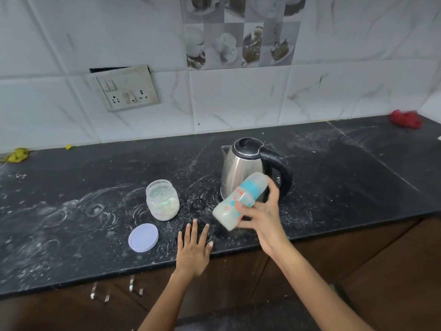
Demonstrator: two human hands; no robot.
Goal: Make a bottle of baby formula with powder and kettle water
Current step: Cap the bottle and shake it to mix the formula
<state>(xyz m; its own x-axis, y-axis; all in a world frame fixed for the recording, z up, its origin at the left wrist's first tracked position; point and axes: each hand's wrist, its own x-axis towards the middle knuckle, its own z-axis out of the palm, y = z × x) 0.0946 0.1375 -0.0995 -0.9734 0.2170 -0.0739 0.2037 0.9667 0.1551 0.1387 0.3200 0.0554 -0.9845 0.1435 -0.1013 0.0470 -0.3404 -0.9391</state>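
My right hand (261, 215) grips a baby bottle (229, 209) above the counter, tilted with its capped top up to the right and milky liquid in its base at lower left. A blue ring sits under the bottle's clear cap. Just behind it stands a steel kettle (238, 166) with a black lid and handle. To the left is an open plastic jar (162, 200) holding white powder, and its pale round lid (143, 237) lies flat in front of it. My left hand (194, 247) rests flat on the counter, fingers spread, holding nothing.
The black stone counter (83, 223) is streaked with white powder. A switch and socket plate (125, 89) hangs on the tiled wall. A red cloth (405, 119) lies at the far right, yellow scraps (16, 155) at the far left. Brown cabinet drawers with metal handles (114, 291) sit below.
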